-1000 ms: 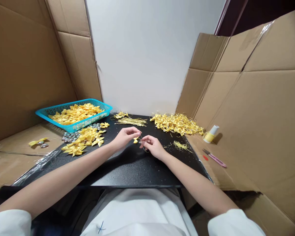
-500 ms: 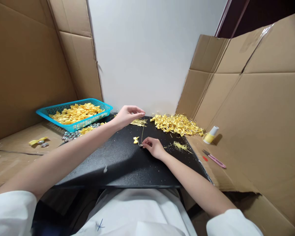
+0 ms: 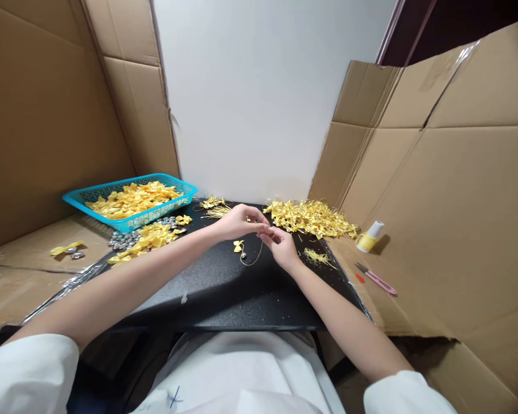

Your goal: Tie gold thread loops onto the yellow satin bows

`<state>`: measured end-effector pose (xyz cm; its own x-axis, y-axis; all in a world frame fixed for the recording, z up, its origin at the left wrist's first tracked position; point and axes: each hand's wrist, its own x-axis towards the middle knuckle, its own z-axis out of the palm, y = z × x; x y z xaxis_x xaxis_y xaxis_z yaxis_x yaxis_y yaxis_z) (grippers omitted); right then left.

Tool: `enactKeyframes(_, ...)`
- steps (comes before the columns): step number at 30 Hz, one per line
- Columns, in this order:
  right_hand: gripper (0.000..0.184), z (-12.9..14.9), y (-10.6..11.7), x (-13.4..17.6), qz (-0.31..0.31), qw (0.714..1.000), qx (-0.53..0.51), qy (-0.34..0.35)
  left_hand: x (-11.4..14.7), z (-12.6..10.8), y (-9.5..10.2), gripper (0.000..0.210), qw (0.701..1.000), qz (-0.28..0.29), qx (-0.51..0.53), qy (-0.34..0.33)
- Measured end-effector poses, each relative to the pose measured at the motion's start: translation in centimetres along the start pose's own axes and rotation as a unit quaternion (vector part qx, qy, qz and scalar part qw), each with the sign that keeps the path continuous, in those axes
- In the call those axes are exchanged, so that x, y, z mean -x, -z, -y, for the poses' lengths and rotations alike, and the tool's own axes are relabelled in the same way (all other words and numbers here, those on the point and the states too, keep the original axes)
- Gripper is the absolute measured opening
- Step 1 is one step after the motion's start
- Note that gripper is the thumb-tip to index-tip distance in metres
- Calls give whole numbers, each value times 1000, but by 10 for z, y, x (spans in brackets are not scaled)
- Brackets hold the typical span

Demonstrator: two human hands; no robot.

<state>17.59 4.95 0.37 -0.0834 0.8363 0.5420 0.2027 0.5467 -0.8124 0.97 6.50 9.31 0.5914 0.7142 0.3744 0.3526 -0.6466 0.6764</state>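
Observation:
My left hand [image 3: 245, 222] and my right hand [image 3: 280, 246] meet above the black table [image 3: 224, 293], fingertips pinched together. Between them they hold the end of a thin yellow cord [image 3: 258, 257], which loops down onto the table. At the cord's other end lie a small silver bell-like bead [image 3: 243, 255] and a yellow ribbon bow [image 3: 238, 246], close together. Whether both hands grip the same strand is too small to make out exactly.
A blue basket [image 3: 132, 221] of yellow bows stands at the left, with loose bows [image 3: 151, 237] and silver pieces [image 3: 125, 239] before it. Finished-looking bows with cords [image 3: 311, 217] are heaped at the back right. Thread spool [image 3: 371, 237], pink snips [image 3: 377, 280] and thread scraps [image 3: 317, 256] lie right.
My left hand has come down and right to meet my right hand, which has risen and let go of the silver bead. The cord, stretched upward before, now hangs in a slack loop.

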Motion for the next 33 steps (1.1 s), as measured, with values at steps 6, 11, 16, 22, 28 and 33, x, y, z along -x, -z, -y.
enactKeyframes(6,27,5,1,-1,-27,996,-81,-38,16,43,3,38,997,-2,-48,67)
enactKeyframes(11,27,23,4,-17,-51,985,-151,-58,40,85,-1,40,958,12,-203,200)
enactKeyframes(16,25,47,2,-48,6,989,-134,-56,36,90,-13,38,957,18,-221,185)
enactKeyframes(22,23,61,-1,-84,2,989,-126,-82,30,95,-15,37,976,5,-135,172)
enactKeyframes(28,22,66,-3,-97,-26,984,-159,-79,37,94,-17,36,974,-18,-120,190)
enactKeyframes(33,22,69,-2,-90,-34,978,-198,-50,40,92,-18,37,973,-29,-123,192)
